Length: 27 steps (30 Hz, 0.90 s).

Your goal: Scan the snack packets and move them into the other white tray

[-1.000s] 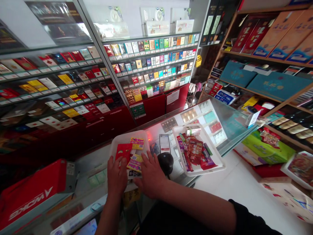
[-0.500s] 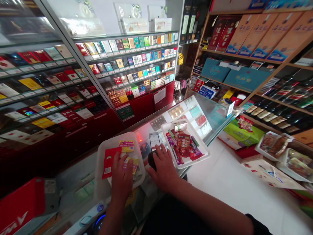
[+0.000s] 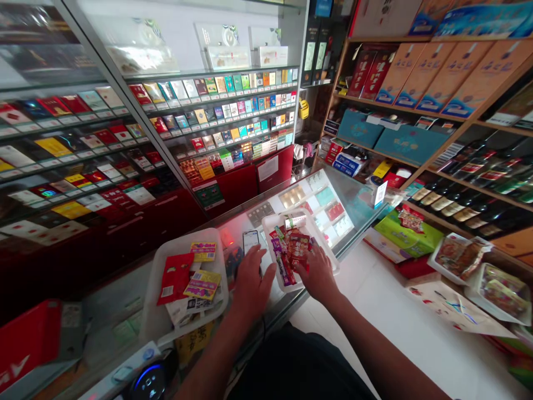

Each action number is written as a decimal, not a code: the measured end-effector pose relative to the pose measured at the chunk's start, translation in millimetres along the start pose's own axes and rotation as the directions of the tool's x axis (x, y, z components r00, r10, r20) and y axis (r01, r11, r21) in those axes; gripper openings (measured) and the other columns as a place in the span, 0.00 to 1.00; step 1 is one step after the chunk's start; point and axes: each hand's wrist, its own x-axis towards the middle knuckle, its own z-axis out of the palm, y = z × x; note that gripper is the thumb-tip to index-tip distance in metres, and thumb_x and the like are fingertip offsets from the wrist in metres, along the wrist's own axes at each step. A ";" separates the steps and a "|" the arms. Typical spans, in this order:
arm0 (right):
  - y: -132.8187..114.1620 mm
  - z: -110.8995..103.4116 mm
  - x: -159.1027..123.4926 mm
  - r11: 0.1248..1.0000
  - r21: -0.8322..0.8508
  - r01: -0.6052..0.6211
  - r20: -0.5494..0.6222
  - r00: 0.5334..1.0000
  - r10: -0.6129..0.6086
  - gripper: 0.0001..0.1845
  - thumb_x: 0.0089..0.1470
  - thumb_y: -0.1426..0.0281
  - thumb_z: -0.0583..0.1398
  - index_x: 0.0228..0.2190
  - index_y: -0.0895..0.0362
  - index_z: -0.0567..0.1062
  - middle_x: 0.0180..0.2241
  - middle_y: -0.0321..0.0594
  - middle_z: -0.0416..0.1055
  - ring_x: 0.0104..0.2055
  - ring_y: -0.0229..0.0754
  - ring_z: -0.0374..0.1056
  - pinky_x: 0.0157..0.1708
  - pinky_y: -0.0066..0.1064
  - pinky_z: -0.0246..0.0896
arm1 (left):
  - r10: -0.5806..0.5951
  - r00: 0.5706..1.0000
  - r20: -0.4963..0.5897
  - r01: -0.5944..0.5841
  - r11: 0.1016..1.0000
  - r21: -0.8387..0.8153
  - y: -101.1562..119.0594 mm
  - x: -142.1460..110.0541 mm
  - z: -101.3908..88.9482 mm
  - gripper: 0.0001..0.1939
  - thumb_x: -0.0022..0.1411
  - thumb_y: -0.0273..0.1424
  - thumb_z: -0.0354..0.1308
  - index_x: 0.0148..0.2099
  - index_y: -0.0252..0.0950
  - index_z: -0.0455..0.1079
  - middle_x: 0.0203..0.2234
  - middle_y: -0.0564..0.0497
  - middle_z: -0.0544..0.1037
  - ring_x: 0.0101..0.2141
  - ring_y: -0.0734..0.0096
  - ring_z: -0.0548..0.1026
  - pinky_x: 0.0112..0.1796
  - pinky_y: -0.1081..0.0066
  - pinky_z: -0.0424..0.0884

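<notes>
My left hand (image 3: 251, 284) is above the glass counter between two white trays, thumb and fingers apart, with nothing visible in it. Just past its fingertips lies a phone (image 3: 250, 239) with a lit screen; whatever is under the palm is hidden. My right hand (image 3: 320, 276) reaches over the near side of the right tray (image 3: 335, 265). Its fingers are spread at the red snack packets (image 3: 298, 246), and I cannot tell whether they touch. The left tray (image 3: 150, 289) contains a red packet (image 3: 175, 276) and yellow-and-purple packets (image 3: 202, 284).
The glass counter (image 3: 287, 300) runs diagonally. A red box (image 3: 29, 339) and a device with a blue-lit ring (image 3: 148, 382) sit at the lower left. Shelves of cigarette packs (image 3: 225, 111) stand behind. To the right are a green box (image 3: 410, 236) and bottle shelves (image 3: 453, 197).
My left hand has left the left tray and moved right, near the phone. My right hand has gone from the dark mouse-like object to the right tray. The view has shifted slightly.
</notes>
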 end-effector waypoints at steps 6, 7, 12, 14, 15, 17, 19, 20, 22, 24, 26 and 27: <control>38.9 10.2 15.7 0.995 -0.007 -0.095 0.070 0.993 0.095 0.34 0.59 0.57 0.58 0.64 0.56 0.65 0.70 0.51 0.51 0.68 0.57 0.54 0.63 0.46 0.50 | -0.026 0.952 0.304 0.028 1.000 -0.003 26.6 18.1 66.2 0.22 0.69 0.32 0.50 0.62 0.33 0.66 0.58 0.37 0.73 0.58 0.57 0.71 0.60 0.57 0.65; 43.2 12.9 17.6 0.995 -0.008 -0.103 0.088 0.991 0.103 0.35 0.59 0.57 0.57 0.64 0.55 0.65 0.70 0.51 0.51 0.67 0.57 0.55 0.63 0.46 0.51 | -0.054 0.937 0.346 0.045 0.998 0.033 29.8 20.7 77.4 0.22 0.69 0.32 0.49 0.62 0.33 0.66 0.58 0.37 0.73 0.57 0.56 0.72 0.59 0.57 0.66; 56.0 20.7 25.3 0.992 -0.055 -0.115 0.150 0.981 0.122 0.33 0.59 0.57 0.57 0.63 0.55 0.65 0.68 0.52 0.54 0.64 0.57 0.57 0.60 0.45 0.52 | -0.172 0.846 0.504 0.021 0.956 0.292 34.8 33.9 120.9 0.20 0.66 0.32 0.53 0.58 0.33 0.69 0.54 0.37 0.76 0.53 0.52 0.74 0.54 0.57 0.68; 57.3 21.0 27.3 0.991 -0.087 -0.104 0.158 0.981 0.116 0.29 0.59 0.58 0.58 0.60 0.56 0.68 0.65 0.53 0.59 0.62 0.56 0.59 0.59 0.44 0.53 | -0.220 0.817 0.533 0.004 0.927 0.376 32.5 38.7 130.8 0.22 0.64 0.32 0.55 0.59 0.32 0.68 0.53 0.35 0.76 0.53 0.49 0.74 0.53 0.56 0.69; 57.3 20.9 28.1 0.990 -0.104 -0.095 0.159 0.981 0.111 0.28 0.59 0.59 0.58 0.58 0.56 0.69 0.63 0.53 0.61 0.61 0.56 0.59 0.58 0.43 0.54 | -0.245 0.798 0.551 0.003 0.916 0.402 30.9 40.5 134.6 0.22 0.64 0.32 0.55 0.58 0.31 0.69 0.52 0.34 0.77 0.54 0.48 0.73 0.53 0.55 0.69; 56.0 20.9 30.1 0.987 -0.140 -0.081 0.165 0.981 0.104 0.25 0.59 0.61 0.58 0.56 0.57 0.70 0.59 0.54 0.64 0.59 0.56 0.61 0.56 0.42 0.55 | -0.284 0.755 0.591 0.006 0.904 0.427 26.8 42.6 140.8 0.20 0.64 0.32 0.54 0.56 0.30 0.71 0.50 0.34 0.78 0.55 0.46 0.73 0.53 0.55 0.69; 53.6 21.4 32.9 0.982 -0.172 -0.081 0.162 0.981 0.110 0.24 0.60 0.63 0.58 0.56 0.57 0.70 0.56 0.55 0.65 0.57 0.56 0.62 0.53 0.42 0.58 | -0.290 0.729 0.620 0.011 0.910 0.414 22.4 42.3 146.3 0.18 0.64 0.32 0.54 0.54 0.30 0.72 0.50 0.34 0.77 0.56 0.46 0.71 0.54 0.55 0.68; 52.3 21.8 34.8 0.979 -0.184 -0.086 0.164 0.980 0.117 0.24 0.61 0.63 0.57 0.57 0.57 0.69 0.55 0.55 0.66 0.55 0.55 0.64 0.51 0.42 0.59 | -0.283 0.733 0.618 0.017 0.917 0.399 20.2 41.4 148.8 0.18 0.65 0.32 0.53 0.53 0.30 0.73 0.50 0.34 0.77 0.56 0.46 0.71 0.55 0.55 0.67; 49.8 22.1 39.1 0.976 -0.196 -0.095 0.166 0.978 0.128 0.23 0.63 0.64 0.55 0.57 0.57 0.69 0.53 0.56 0.67 0.52 0.54 0.67 0.47 0.42 0.62 | -0.270 0.765 0.585 0.043 0.927 0.372 16.2 38.8 153.4 0.18 0.66 0.33 0.52 0.53 0.31 0.73 0.51 0.33 0.76 0.56 0.47 0.71 0.57 0.55 0.65; 48.1 21.3 43.7 0.975 -0.205 -0.085 0.178 0.976 0.122 0.21 0.64 0.65 0.53 0.55 0.57 0.70 0.50 0.56 0.68 0.48 0.53 0.69 0.45 0.42 0.63 | -0.271 0.787 0.555 0.083 0.937 0.340 12.8 36.0 156.6 0.17 0.67 0.32 0.52 0.53 0.33 0.73 0.52 0.33 0.74 0.55 0.48 0.71 0.55 0.56 0.67; 47.3 19.6 47.5 0.974 -0.218 -0.061 0.186 0.977 0.103 0.18 0.64 0.65 0.53 0.52 0.58 0.72 0.48 0.55 0.69 0.46 0.53 0.71 0.43 0.41 0.64 | -0.275 0.790 0.548 0.122 0.946 0.300 9.9 33.5 158.5 0.17 0.66 0.32 0.52 0.54 0.35 0.73 0.52 0.34 0.73 0.52 0.49 0.73 0.52 0.56 0.69; 47.2 18.8 48.8 0.973 -0.224 -0.050 0.185 0.978 0.093 0.17 0.64 0.66 0.54 0.50 0.59 0.73 0.47 0.55 0.70 0.46 0.53 0.72 0.43 0.41 0.65 | -0.281 0.787 0.549 0.141 0.949 0.284 8.4 32.5 159.1 0.17 0.66 0.31 0.52 0.54 0.35 0.72 0.52 0.34 0.72 0.50 0.49 0.74 0.50 0.57 0.70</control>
